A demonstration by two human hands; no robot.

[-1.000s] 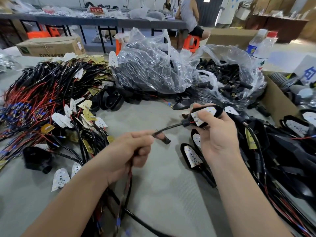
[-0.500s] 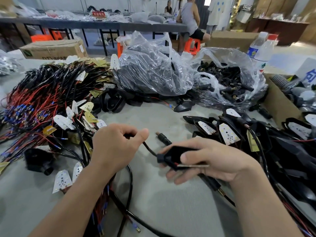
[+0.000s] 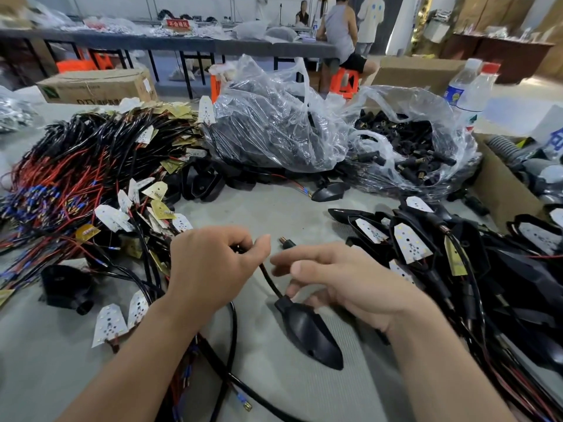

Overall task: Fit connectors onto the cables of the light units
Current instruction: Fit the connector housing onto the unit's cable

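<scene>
Light unit [image 3: 307,330] now down on table [image 3: 274,214]

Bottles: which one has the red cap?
The right bottle; its cap is red, while the blue-labelled bottle beside it has a white cap.

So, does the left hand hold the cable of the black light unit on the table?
Yes, the left hand pinches the black cable between thumb and forefinger, and that cable runs down into the light unit.

A long grey table [image 3: 182,44] spans the back, an orange stool [image 3: 344,82] near it
</scene>
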